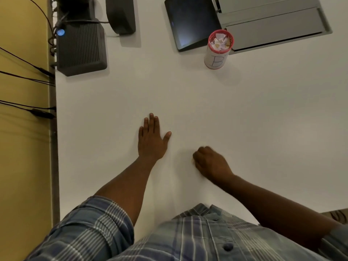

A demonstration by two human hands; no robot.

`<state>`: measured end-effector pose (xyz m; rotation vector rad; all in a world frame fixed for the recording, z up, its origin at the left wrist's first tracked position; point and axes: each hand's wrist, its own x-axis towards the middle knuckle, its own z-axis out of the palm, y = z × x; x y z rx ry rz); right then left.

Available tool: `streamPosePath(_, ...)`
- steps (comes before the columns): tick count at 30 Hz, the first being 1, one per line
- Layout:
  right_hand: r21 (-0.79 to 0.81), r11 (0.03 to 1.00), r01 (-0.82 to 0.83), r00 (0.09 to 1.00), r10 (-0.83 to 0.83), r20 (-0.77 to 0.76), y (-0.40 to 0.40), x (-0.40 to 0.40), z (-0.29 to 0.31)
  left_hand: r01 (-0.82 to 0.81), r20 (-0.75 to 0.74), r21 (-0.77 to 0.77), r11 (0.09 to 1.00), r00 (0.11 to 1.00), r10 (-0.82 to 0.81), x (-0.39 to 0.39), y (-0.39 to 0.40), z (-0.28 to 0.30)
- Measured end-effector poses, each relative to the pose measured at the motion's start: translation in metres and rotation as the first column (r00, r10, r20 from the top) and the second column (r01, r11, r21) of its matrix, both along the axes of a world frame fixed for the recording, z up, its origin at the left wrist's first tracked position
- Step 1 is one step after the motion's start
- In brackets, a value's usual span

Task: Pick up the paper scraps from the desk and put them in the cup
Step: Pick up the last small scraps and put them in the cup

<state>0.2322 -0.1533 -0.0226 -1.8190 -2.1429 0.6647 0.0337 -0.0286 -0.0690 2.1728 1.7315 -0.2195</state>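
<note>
Crumpled white paper scraps (pixel 220 42) fill the red-rimmed white paper cup (pixel 216 57), hand-lettered "B", standing far back on the white surface (pixel 188 95). The left hand (pixel 151 140) lies flat, fingers spread; the right hand (pixel 211 162) is curled into a loose fist, and whether it holds anything cannot be told.

Only thing readable here is a big hand-drawn letter "B" on the white side of the cup (pixel 216 58). Nothing else around carries any lettering I can make out.

One cup (pixel 218 51) (scraps inside), two hands, one tablet (pixel 190 21)
</note>
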Motion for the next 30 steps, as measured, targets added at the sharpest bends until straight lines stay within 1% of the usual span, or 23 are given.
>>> streamPosePath(2, -0.014, 0.975, 0.221, 0.974, -0.221, -0.043, 0.033, 0.017, 0.008, -0.010, 0.016, 0.029, 1.000, 1.000, 0.009, 0.002, 0.012, -0.005)
streamPosePath(5, 0.077, 0.875, 0.479, 0.870, -0.461, -0.175, 0.093, 0.044, 0.026, -0.010, 0.041, 0.077, 0.997, 0.999, 0.006, 0.010, 0.031, -0.010)
streamPosePath(7, 0.126, 0.802, 0.583, 0.803, -0.547, -0.235, 0.137, 0.063, 0.038, -0.023, 0.061, 0.095, 0.995, 0.998, 0.018, 0.016, 0.042, -0.012)
streamPosePath(10, 0.197, 0.714, 0.672, 0.740, -0.640, -0.207, 0.201, 0.095, 0.048, -0.054, 0.081, 0.118, 0.992, 0.996, 0.045, 0.022, 0.056, -0.016)
streamPosePath(12, 0.234, 0.677, 0.698, 0.713, -0.685, -0.145, 0.237, 0.112, 0.050, -0.066, 0.088, 0.145, 0.987, 0.995, 0.054, 0.024, 0.060, -0.018)
streamPosePath(13, 0.239, 0.676, 0.697, 0.711, -0.694, -0.109, 0.251, 0.118, 0.049, -0.070, 0.092, 0.162, 0.984, 0.994, 0.056, 0.024, 0.060, -0.019)
streamPosePath(16, 0.191, 0.676, 0.711, 0.695, -0.717, -0.053, 0.278, 0.131, 0.042, -0.084, 0.095, 0.188, 0.979, 0.993, 0.067, 0.023, 0.059, -0.022)
streamPosePath(17, 0.189, 0.684, 0.704, 0.699, -0.715, -0.020, 0.282, 0.133, 0.039, -0.088, 0.093, 0.194, 0.977, 0.993, 0.070, 0.023, 0.059, -0.023)
streamPosePath(20, 0.214, 0.755, 0.620, 0.748, -0.651, 0.131, 0.288, 0.134, 0.033, -0.092, 0.087, 0.201, 0.975, 0.993, 0.075, 0.023, 0.060, -0.024)
streamPosePath(21, 0.226, 0.756, 0.614, 0.748, -0.649, 0.139, 0.289, 0.133, 0.032, -0.090, 0.081, 0.203, 0.975, 0.994, 0.075, 0.023, 0.060, -0.024)
streamPosePath(23, 0.273, 0.726, 0.631, 0.733, -0.673, 0.098, 0.287, 0.130, 0.034, -0.089, 0.074, 0.196, 0.976, 0.994, 0.076, 0.023, 0.060, -0.024)
streamPosePath(25, 0.332, 0.697, 0.636, 0.733, -0.680, 0.025, 0.282, 0.125, 0.037, -0.085, 0.081, 0.181, 0.980, 0.994, 0.072, 0.023, 0.060, -0.021)
streamPosePath(28, 0.398, 0.683, 0.612, 0.762, -0.643, -0.069, 0.263, 0.113, 0.042, -0.073, 0.097, 0.131, 0.989, 0.993, 0.061, 0.022, 0.061, -0.014)
streamPosePath(30, 0.444, 0.690, 0.572, 0.798, -0.594, -0.105, 0.244, 0.100, 0.044, -0.076, 0.120, 0.080, 0.994, 0.991, 0.066, 0.022, 0.064, -0.007)
